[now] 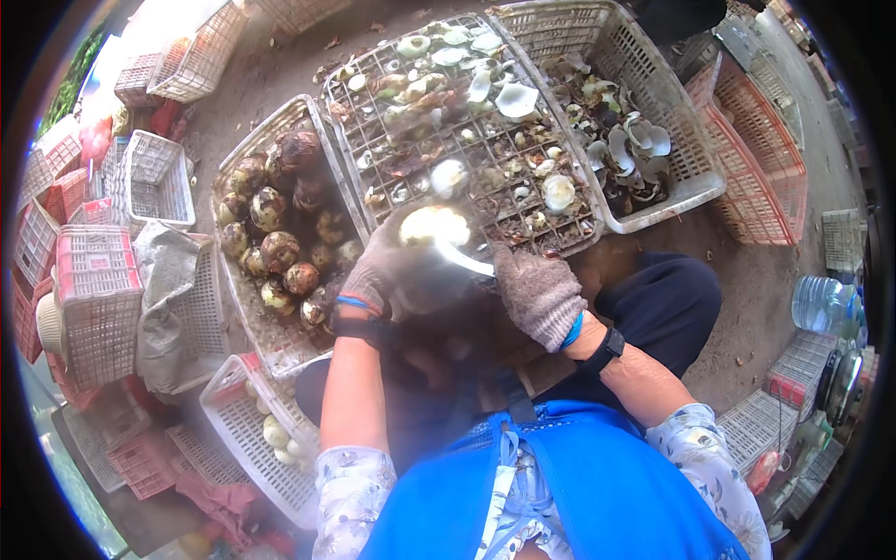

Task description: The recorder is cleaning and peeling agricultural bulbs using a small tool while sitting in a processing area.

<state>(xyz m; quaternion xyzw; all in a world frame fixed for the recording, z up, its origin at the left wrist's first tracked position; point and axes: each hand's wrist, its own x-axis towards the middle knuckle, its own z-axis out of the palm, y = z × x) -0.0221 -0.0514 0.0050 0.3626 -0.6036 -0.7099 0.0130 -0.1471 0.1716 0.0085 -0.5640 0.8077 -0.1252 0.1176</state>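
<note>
My left hand (376,273), in a brown knit glove, is closed around a pale peeled bulb (435,225), overexposed and partly blurred. In my right hand (543,297), also gloved, is a knife (464,260); its curved bright blade lies against the bulb's lower edge, and its handle is hidden in my fist. Just beyond both hands, an upturned grid-bottomed crate (381,189) carries peeled scales, trimmings and two whitish bulbs (448,178) (558,192). Left of it, a crate (245,322) holds several brown-skinned bulbs (280,251).
Peelings (621,149) lie in a pale crate (686,191) at the far right, beside a red crate (761,159). Peeled bulbs (277,432) sit in a white basket (271,476) near my left elbow. Stacked crates (98,299) line the left; a water jug (821,303) stands right.
</note>
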